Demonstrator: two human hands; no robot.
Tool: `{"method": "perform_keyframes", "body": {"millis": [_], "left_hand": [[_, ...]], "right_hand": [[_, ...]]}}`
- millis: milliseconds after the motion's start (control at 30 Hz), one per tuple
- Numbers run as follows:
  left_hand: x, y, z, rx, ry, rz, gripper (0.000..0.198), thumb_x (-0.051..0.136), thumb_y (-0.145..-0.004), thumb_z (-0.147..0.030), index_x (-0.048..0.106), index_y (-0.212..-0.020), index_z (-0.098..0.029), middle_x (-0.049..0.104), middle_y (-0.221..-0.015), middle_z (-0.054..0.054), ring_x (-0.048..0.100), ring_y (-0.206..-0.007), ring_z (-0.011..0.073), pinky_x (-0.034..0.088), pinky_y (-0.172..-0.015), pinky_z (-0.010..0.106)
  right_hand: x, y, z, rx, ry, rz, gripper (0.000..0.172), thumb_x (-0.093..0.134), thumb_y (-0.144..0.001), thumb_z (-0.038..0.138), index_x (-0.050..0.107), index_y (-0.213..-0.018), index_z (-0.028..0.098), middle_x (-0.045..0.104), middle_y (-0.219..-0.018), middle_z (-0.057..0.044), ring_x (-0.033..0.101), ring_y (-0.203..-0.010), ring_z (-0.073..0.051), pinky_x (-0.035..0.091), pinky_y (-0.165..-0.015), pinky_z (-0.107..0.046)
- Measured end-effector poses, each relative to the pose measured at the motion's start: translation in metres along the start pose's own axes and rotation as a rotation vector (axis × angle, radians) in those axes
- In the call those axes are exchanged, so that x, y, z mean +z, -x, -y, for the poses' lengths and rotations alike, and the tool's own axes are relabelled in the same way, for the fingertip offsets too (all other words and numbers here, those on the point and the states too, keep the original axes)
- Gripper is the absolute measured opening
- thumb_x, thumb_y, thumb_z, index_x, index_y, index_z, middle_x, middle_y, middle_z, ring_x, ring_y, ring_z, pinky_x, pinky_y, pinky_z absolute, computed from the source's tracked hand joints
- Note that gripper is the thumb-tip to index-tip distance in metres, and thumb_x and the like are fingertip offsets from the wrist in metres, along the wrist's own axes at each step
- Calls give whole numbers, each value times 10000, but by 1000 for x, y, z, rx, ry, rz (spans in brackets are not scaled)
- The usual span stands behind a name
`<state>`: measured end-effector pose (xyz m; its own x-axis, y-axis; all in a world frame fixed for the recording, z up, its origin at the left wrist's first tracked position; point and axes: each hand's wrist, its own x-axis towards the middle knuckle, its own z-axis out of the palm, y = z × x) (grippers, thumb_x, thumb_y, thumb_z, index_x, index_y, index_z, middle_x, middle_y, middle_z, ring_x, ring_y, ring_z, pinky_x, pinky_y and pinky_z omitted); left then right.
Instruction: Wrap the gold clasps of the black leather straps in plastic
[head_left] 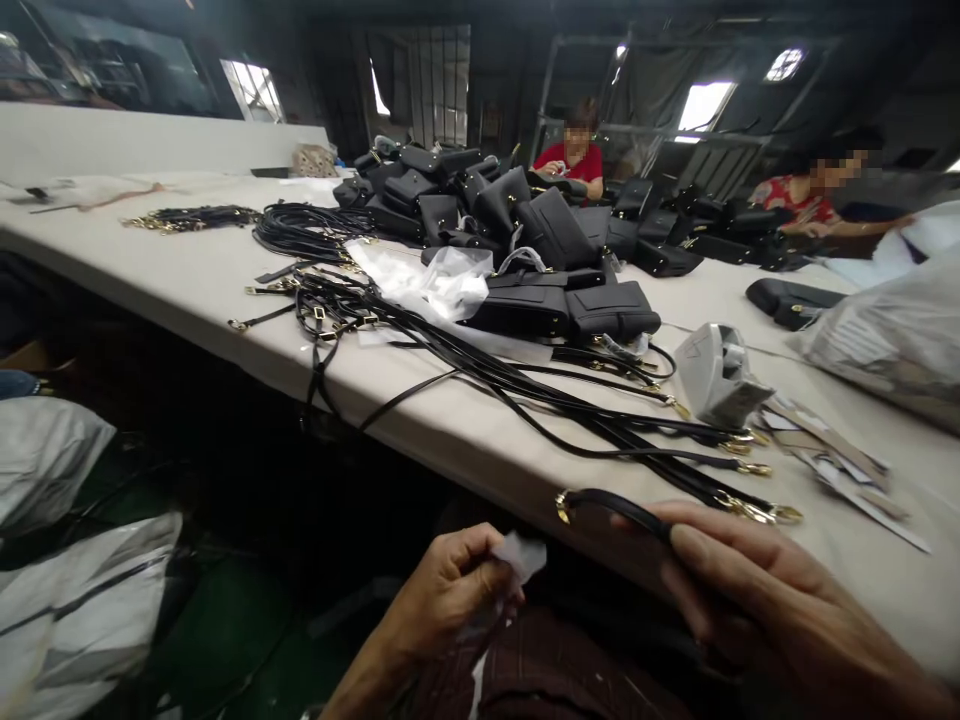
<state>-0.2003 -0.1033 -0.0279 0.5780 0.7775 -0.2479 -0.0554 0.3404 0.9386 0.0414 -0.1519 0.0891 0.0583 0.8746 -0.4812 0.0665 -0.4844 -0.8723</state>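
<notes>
Your right hand [765,580] pinches a black leathery strap [619,503] by the cream table's [187,270] near edge, seemingly leaving its gold metal clasp [563,507] free; your left hand [466,585] grips translucent film [526,557].

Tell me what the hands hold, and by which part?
Left hand: a white scrap, its held part hidden. Right hand: a strap, pinched a little back from its gold end.

Head view, forward and down across table [196,272]
</notes>
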Motion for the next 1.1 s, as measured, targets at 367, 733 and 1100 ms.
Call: {"method": "perform_keyframes", "body": {"millis": [367,733,1100], "left_hand": [[15,3,0,99,-245,-171,308,698,-815,-411,589,-692,-150,514,-660,-18,431,-623,111,335,-561,216],[19,-6,17,31,-303,-132,345,654,-832,-441,635,-650,-148,570,-582,-8,492,-540,113,357,-518,211],[-11,-6,48,48,63,153,726,452,-865,-741,763,-833,-86,386,-494,-39,304,-442,74,209,-443,227]], "right_hand": [[49,-44,-24,-201,252,183,342,765,-662,214,707,-998,187,720,-936,-22,640,-900,-211,496,-807,-270],[33,-54,-38,-301,397,84,281,699,-786,347,715,-1023,197,712,-845,-7,608,-748,-165,480,-697,-243],[21,-5,13,-20,40,124,671,686,-691,753,728,-1030,176,551,-513,7,407,-484,-89,313,-447,-180]]}}
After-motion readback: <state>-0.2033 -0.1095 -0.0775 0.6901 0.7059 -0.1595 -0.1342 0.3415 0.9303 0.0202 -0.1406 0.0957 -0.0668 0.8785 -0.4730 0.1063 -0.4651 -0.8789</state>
